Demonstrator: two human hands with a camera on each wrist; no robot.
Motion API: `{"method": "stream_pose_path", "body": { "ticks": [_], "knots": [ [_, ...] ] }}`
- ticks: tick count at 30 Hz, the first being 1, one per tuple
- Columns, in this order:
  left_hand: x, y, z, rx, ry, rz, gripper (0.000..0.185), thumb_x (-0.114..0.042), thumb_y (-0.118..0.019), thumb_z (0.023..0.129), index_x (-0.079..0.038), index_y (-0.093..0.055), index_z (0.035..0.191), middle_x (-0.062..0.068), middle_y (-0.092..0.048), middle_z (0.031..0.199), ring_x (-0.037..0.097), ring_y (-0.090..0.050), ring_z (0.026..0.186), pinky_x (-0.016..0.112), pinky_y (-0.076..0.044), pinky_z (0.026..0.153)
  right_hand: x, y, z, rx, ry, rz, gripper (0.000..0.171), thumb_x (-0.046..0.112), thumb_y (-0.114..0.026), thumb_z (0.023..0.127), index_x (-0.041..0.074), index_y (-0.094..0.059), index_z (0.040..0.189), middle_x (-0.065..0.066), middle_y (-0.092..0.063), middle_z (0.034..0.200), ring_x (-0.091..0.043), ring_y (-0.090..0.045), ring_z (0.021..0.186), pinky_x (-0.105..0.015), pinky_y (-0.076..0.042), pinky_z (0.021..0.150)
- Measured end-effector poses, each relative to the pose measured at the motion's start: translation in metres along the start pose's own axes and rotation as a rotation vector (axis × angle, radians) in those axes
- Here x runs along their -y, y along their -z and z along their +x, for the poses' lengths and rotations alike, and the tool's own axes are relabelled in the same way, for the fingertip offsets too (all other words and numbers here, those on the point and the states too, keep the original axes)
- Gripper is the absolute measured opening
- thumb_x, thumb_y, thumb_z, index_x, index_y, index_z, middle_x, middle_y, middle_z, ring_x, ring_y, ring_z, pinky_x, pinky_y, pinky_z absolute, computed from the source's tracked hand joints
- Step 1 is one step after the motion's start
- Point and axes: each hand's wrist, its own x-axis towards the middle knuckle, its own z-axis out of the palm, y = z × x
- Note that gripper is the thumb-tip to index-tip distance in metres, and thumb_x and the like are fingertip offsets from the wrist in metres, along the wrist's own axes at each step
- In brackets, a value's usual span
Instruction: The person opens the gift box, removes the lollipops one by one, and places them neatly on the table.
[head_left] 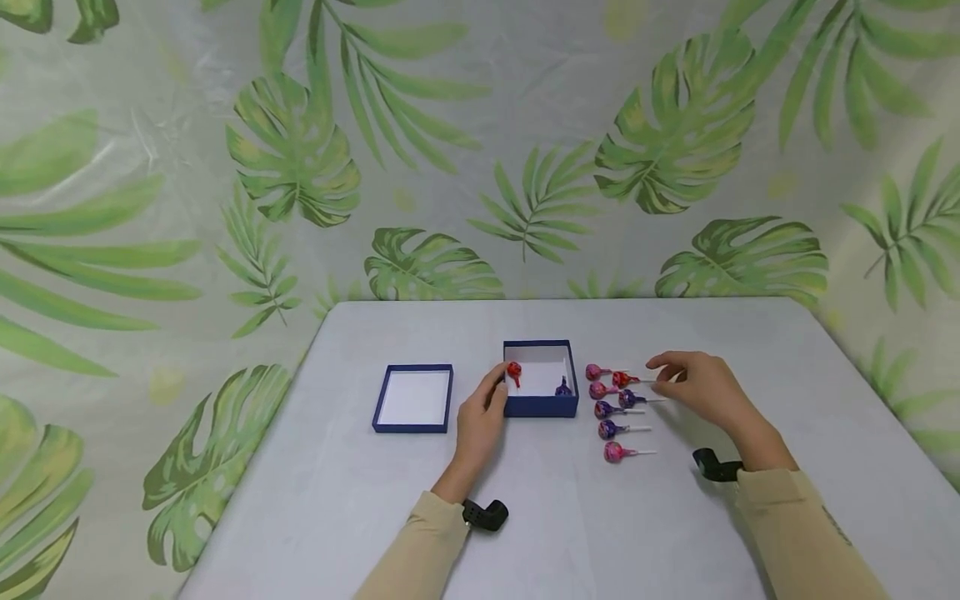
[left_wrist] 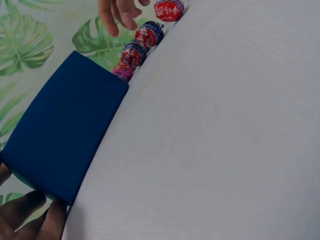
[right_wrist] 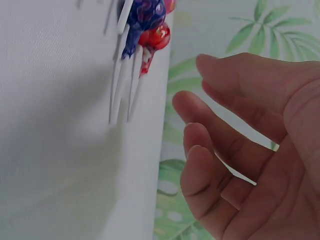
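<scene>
Red lollipop (head_left: 513, 372) in left hand (head_left: 480, 421), foil-wrapped, round.

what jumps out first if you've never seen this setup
A navy box at the table's middle, with a red lollipop held over its left rim by the left hand. Right of it lie loose wrapped lollipops, the right hand hovering by their sticks. The box's lid lies open further left.

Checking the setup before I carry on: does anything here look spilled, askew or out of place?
Nothing stands out. The blue box sits upright with its lid flat beside it. Loose lollipops lie in a tidy group on the table. The left hand holds a red lollipop at the box edge; the right hand hovers by the group.
</scene>
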Motion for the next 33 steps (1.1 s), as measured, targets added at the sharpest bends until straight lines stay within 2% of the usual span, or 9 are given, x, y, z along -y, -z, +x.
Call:
{"method": "stream_pose_path", "body": {
  "ticks": [6,15,22,33],
  "knots": [
    [-0.001,-0.001,0.001,0.006,-0.015,-0.015,0.039,-0.033,-0.05,0.106,-0.03,-0.058,0.144,-0.009,-0.056,0.143,0.013,-0.048,0.135,0.041,-0.042,0.11,0.013,-0.001,-0.001,-0.039,0.01,0.006,0.034,0.023,-0.073,0.093,0.012,-0.069,0.125,-0.004,-0.071,0.096,-0.025,-0.063,0.086,-0.035,-0.049,0.065],
    [-0.005,-0.003,0.0,0.012,0.009,-0.006,0.039,-0.033,-0.05,0.106,-0.031,-0.057,0.145,-0.01,-0.055,0.144,0.011,-0.047,0.135,0.041,-0.042,0.11,0.041,0.004,-0.009,-0.1,0.046,0.024,0.034,0.022,-0.075,0.092,0.015,-0.068,0.125,-0.003,-0.071,0.096,-0.023,-0.061,0.083,-0.033,-0.048,0.058],
    [-0.002,0.003,-0.004,-0.014,0.023,-0.003,0.038,-0.033,-0.051,0.106,-0.032,-0.058,0.143,-0.008,-0.057,0.142,0.012,-0.049,0.133,0.042,-0.043,0.109,0.076,-0.01,0.004,-0.081,0.074,0.068,0.033,0.024,-0.075,0.092,0.018,-0.069,0.125,-0.001,-0.071,0.095,-0.021,-0.062,0.084,-0.033,-0.051,0.061],
    [-0.002,0.0,-0.002,-0.004,0.003,0.0,0.039,-0.033,-0.051,0.106,-0.03,-0.058,0.144,-0.008,-0.058,0.14,0.011,-0.051,0.131,0.041,-0.044,0.108,0.124,-0.033,0.028,-0.05,0.111,0.18,0.034,0.02,-0.075,0.091,0.017,-0.069,0.124,0.002,-0.071,0.092,-0.019,-0.064,0.087,-0.035,-0.054,0.067]
  ]
}}
